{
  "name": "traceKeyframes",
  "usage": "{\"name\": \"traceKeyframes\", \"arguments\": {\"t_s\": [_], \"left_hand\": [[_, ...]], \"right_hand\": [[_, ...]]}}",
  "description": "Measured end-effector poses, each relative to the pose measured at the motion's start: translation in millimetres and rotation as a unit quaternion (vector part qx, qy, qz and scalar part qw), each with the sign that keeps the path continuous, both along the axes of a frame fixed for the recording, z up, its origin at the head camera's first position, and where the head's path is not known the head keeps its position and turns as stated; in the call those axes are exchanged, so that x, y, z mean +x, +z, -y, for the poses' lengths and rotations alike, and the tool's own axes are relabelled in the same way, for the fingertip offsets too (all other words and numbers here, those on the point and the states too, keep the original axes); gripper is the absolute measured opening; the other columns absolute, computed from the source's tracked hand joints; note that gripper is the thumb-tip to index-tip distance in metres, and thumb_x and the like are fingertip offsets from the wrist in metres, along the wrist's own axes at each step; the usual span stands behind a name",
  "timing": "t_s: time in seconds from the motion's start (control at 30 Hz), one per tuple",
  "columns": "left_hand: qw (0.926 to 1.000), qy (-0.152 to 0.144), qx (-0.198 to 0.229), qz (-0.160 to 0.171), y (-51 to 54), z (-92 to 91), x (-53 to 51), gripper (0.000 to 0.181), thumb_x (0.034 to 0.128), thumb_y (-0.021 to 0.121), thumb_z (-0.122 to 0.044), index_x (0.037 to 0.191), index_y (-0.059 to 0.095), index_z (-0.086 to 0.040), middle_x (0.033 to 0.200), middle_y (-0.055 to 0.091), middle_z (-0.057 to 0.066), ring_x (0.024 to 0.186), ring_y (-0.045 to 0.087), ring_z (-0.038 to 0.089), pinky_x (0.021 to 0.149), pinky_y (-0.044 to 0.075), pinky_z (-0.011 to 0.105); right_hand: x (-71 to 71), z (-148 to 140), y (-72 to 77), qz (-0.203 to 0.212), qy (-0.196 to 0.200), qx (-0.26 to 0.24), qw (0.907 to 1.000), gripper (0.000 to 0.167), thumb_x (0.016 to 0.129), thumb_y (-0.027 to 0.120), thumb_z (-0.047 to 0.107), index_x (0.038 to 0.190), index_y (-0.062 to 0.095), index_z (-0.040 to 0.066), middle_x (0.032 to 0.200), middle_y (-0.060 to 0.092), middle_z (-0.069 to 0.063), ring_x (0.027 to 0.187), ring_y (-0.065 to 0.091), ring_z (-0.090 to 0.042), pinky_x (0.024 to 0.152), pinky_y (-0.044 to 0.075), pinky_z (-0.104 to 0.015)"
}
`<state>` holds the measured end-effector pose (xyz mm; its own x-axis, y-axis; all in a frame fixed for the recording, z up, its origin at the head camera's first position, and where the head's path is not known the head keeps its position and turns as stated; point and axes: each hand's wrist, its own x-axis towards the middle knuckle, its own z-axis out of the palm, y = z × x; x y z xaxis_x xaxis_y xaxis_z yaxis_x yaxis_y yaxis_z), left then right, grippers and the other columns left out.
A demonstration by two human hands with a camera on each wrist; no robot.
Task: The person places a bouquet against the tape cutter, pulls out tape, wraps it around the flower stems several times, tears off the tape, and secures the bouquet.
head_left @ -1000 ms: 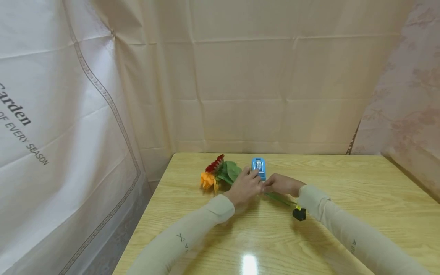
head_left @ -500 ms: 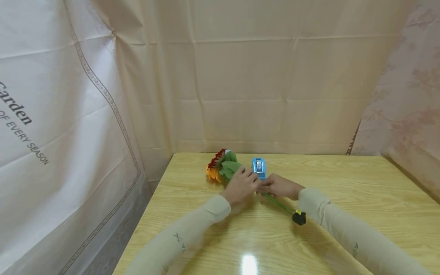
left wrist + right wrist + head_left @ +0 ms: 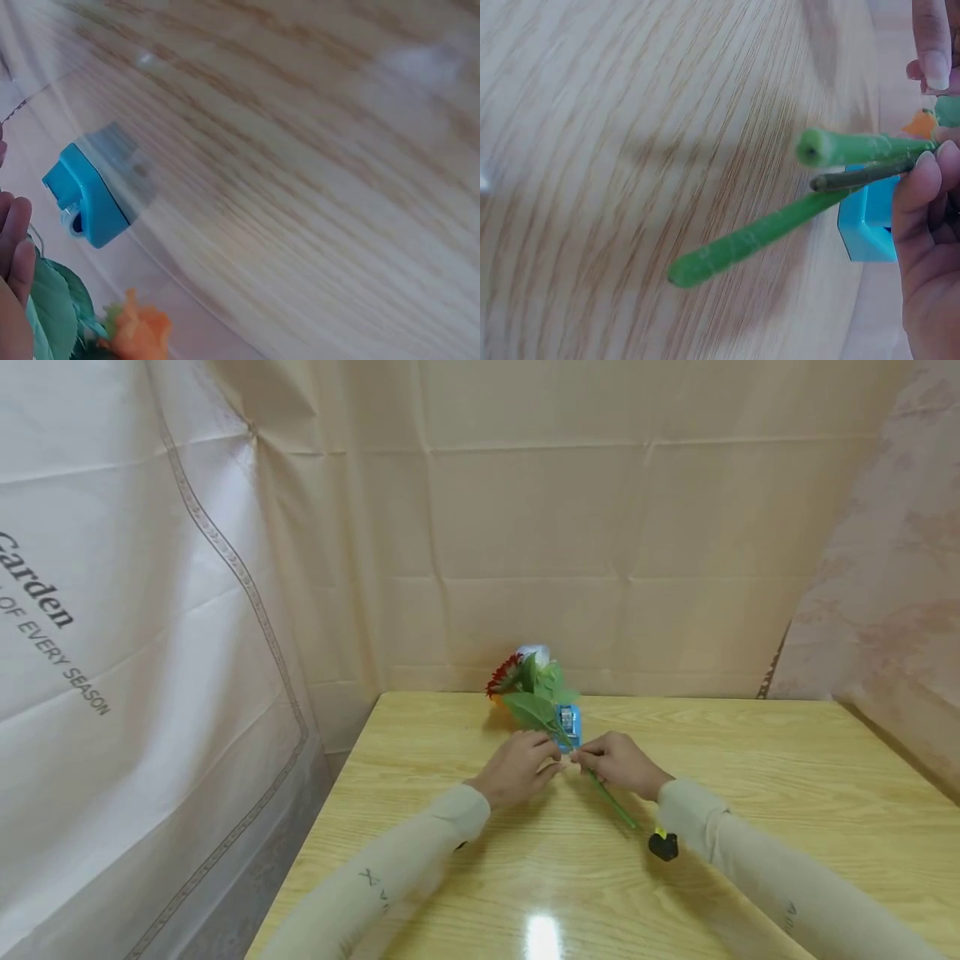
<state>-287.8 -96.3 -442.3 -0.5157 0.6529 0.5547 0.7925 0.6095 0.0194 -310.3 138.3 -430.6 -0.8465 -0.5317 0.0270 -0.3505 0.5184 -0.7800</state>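
My right hand [image 3: 618, 764] pinches the green stems [image 3: 735, 244] of a small bunch of artificial flowers between thumb and fingers. Several stem ends stick out past the grip in the right wrist view. The bunch has a red flower [image 3: 504, 675], an orange flower [image 3: 141, 334], a whitish bloom [image 3: 534, 653] and green leaves [image 3: 531, 708]. My left hand [image 3: 517, 768] is close to the right, fingers bent beside the stems. Something pale shows between the fingertips, too small to identify. Behind the hands stands a blue tape dispenser [image 3: 569, 725], partly covered by leaves and stem.
A glossy wood-grain table [image 3: 750, 827] lies under the hands. Beige cloth [image 3: 600, 527] hangs behind its far edge, and a white printed cloth [image 3: 112, 693] hangs at the left. A black object with a yellow mark [image 3: 663, 845] sits under the right cuff.
The flower heads have swung up and to the right, now beside the dispenser, and the white bloom shows. My left hand has drawn slightly left, away from my right hand, which keeps the stems.
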Motion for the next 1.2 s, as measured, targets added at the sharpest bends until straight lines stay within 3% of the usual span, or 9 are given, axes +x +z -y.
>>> {"name": "traceKeyframes", "arguments": {"t_s": [0.17, 0.37, 0.6, 1.0, 1.2], "left_hand": [[0.9996, -0.006, -0.024, 0.014, -0.5, 0.1, 0.0, 0.018, 0.0982, 0.073, -0.027, 0.105, 0.076, -0.011, 0.103, 0.071, -0.002, 0.094, 0.066, 0.012, 0.085, 0.052, 0.029], [0.9971, 0.009, -0.059, 0.047, -2.7, -0.5, 3.1, 0.033, 0.1029, 0.062, -0.041, 0.118, 0.074, -0.014, 0.119, 0.072, -0.003, 0.112, 0.065, 0.015, 0.099, 0.047, 0.035], [0.9939, 0.002, -0.054, 0.096, -4.6, -6.7, 4.5, 0.042, 0.1055, 0.054, -0.047, 0.125, 0.071, -0.014, 0.126, 0.068, -0.002, 0.120, 0.060, 0.016, 0.103, 0.045, 0.039], [0.9934, -0.012, -0.067, 0.092, -5.0, -14.5, 7.4, 0.040, 0.1059, 0.053, -0.046, 0.125, 0.070, -0.015, 0.126, 0.068, -0.001, 0.120, 0.058, 0.017, 0.100, 0.045, 0.035], [0.9929, -0.017, -0.079, 0.087, -5.7, -16.3, 7.0, 0.041, 0.1063, 0.051, -0.048, 0.126, 0.070, -0.016, 0.129, 0.067, -0.002, 0.122, 0.059, 0.016, 0.101, 0.045, 0.034]], "right_hand": [[2.3, -10.3, 0.5, -0.013, -0.034, 0.009, 0.9993, 0.033, 0.107, 0.057, 0.026, 0.101, 0.078, 0.000, 0.067, 0.062, -0.011, 0.048, 0.042, -0.011, 0.044, 0.038, -0.024], [4.5, -21.3, 0.0, -0.034, -0.059, 0.016, 0.9976, 0.033, 0.107, 0.058, 0.022, 0.116, 0.074, -0.004, 0.078, 0.069, -0.015, 0.047, 0.045, -0.011, 0.044, 0.040, -0.025], [6.9, -30.4, 1.2, -0.050, -0.077, 0.026, 0.9954, 0.033, 0.107, 0.058, 0.022, 0.119, 0.073, -0.005, 0.077, 0.069, -0.015, 0.047, 0.049, -0.012, 0.045, 0.043, -0.027], [14.4, -44.6, 2.6, -0.076, -0.095, 0.031, 0.9920, 0.031, 0.106, 0.058, 0.019, 0.116, 0.074, -0.006, 0.078, 0.070, -0.013, 0.048, 0.053, -0.016, 0.048, 0.048, -0.030], [16.0, -49.5, 2.9, -0.077, -0.104, 0.033, 0.9910, 0.032, 0.106, 0.058, 0.023, 0.108, 0.077, -0.003, 0.069, 0.066, -0.011, 0.047, 0.052, -0.017, 0.049, 0.048, -0.031]]}}
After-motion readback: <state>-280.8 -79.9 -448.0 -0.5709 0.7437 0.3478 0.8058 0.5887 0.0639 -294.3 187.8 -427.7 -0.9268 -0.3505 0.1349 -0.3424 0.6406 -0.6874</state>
